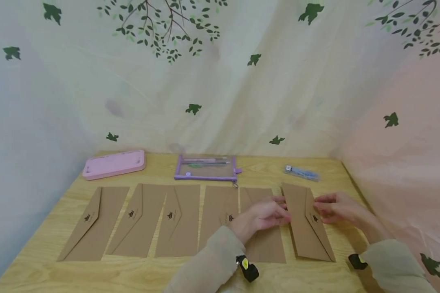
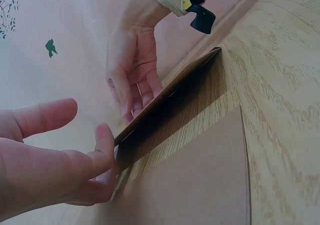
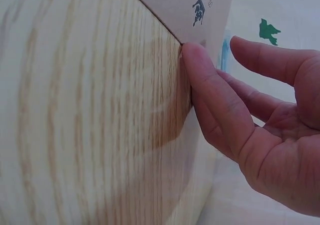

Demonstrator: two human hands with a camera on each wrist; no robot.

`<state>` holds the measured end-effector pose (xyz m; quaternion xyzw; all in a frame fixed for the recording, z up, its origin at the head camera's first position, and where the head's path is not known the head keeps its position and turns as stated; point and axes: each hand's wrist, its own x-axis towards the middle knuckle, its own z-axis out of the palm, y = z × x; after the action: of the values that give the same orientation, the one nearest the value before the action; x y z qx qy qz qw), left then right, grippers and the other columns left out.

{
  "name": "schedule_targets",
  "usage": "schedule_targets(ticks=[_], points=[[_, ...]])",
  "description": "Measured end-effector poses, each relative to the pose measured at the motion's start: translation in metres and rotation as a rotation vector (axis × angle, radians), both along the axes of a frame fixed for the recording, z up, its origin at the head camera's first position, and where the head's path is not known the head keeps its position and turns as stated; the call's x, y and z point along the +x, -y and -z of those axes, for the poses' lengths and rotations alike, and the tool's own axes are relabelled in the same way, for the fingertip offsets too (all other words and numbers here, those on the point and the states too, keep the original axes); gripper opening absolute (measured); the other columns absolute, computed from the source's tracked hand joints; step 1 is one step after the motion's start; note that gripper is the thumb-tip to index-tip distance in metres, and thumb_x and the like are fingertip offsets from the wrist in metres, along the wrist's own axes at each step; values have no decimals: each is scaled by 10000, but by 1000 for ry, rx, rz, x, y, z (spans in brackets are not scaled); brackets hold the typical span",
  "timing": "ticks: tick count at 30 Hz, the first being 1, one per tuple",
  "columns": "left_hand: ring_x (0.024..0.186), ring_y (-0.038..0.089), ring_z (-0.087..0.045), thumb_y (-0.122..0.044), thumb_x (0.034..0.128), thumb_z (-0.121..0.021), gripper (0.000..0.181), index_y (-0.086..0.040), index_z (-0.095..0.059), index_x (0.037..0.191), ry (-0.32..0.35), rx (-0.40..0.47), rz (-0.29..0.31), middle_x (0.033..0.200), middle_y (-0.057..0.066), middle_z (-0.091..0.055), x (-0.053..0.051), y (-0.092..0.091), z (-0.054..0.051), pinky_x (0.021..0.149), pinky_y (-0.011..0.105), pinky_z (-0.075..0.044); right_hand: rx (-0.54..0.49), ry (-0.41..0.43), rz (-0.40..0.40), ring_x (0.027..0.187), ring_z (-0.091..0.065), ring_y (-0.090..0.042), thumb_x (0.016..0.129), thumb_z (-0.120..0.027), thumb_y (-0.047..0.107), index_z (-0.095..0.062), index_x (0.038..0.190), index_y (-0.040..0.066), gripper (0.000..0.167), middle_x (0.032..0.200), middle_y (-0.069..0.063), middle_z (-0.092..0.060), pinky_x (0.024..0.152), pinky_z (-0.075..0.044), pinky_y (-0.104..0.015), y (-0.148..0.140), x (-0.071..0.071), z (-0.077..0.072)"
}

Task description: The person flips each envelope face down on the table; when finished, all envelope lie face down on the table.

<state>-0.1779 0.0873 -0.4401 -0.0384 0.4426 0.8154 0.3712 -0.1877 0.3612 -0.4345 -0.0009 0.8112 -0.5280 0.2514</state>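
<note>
Several brown kraft envelopes with pointed flaps and small black printed marks lie in a row. The rightmost envelope point(image 1: 297, 219) is tilted, its left long edge raised off the wood. My left hand point(image 1: 264, 215) touches that raised edge with its fingertips, its forearm crossing above the neighbouring envelope point(image 1: 269, 244). At the opposite edge is my right hand point(image 1: 341, 207), fingers extended against the paper. The left wrist view shows a dark gap beneath the tilted envelope point(image 2: 170, 87). In the right wrist view, the right thumb point(image 3: 265, 55) stands apart from the envelope point(image 3: 185, 10).
Behind the row lie a pink case point(image 1: 114, 165), a clear pencil pouch with purple trim point(image 1: 205, 178) and a small clear pack with blue contents point(image 1: 302, 173). Leaf-printed fabric point(image 1: 220, 81) hangs around the wooden table point(image 1: 161, 276).
</note>
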Motion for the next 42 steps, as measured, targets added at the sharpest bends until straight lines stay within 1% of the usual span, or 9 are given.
schedule_targets(ticks=[5,8,13,19,26,34,37,40,42], points=[[1290,484,-456,283,829,-475,759,61,-295,1532,7,17,14,1392,227,-413,1,-1,0,1121,541,-391,-18,6,-14,938,-653,-211,1036,-597,168,-300,1406,-267,644,1143,-141,-629,802,-614,-411,-1,4,-2],[1262,495,-477,268,839,-483,756,41,-303,1538,13,26,14,1389,220,-424,2,0,-2,1112,556,-398,-30,11,1,1004,-656,-246,1045,-587,188,-282,1434,-248,659,1229,-235,-610,820,-608,-433,0,7,-5],[1153,419,-558,257,854,-493,746,16,-321,1539,21,34,19,1379,206,-457,2,-2,-8,1084,546,-432,-54,25,-12,1254,-544,-442,1073,-531,238,-126,1500,-218,744,1475,-430,-339,892,-580,-475,4,11,-12],[1103,351,-584,241,878,-498,714,36,-314,1537,11,34,46,1372,199,-491,2,-4,-11,1079,511,-450,-148,44,-42,1385,-336,-529,1093,-476,257,17,1521,-184,788,1539,-431,-166,947,-544,-518,8,15,-11],[1150,316,-596,196,903,-523,571,34,-482,1449,-78,29,123,1358,150,-529,2,-8,-8,1070,488,-463,-207,54,-90,1425,-207,-551,1111,-415,292,98,1523,-158,798,1571,-413,-68,996,-506,-548,14,16,-17],[1176,301,-609,163,925,-530,504,23,-542,1409,-112,24,170,1392,136,-533,4,-13,-9,1071,473,-464,-270,86,-104,1421,-293,-500,1124,-333,365,92,1536,-134,775,1592,-385,-68,1055,-462,-542,17,16,-18],[1184,302,-606,154,935,-528,484,31,-548,1403,-117,20,180,1388,128,-546,5,-14,-9,1074,477,-460,-295,103,-108,1403,-382,-421,1123,-311,383,83,1542,-127,769,1597,-381,-64,1059,-469,-502,16,17,-17],[1206,311,-597,141,946,-523,470,37,-546,1404,-124,15,191,1377,127,-562,5,-15,-9,1081,481,-453,-337,120,-120,1334,-490,-290,1124,-302,379,57,1552,-115,746,1586,-339,-221,1043,-485,-465,16,19,-17],[1215,315,-592,139,948,-522,462,39,-551,1398,-123,13,194,1357,126,-578,6,-16,-9,1082,484,-451,-373,132,-128,1283,-535,-215,1126,-301,367,19,1559,-101,713,1534,-217,-393,1027,-496,-453,16,21,-17]])
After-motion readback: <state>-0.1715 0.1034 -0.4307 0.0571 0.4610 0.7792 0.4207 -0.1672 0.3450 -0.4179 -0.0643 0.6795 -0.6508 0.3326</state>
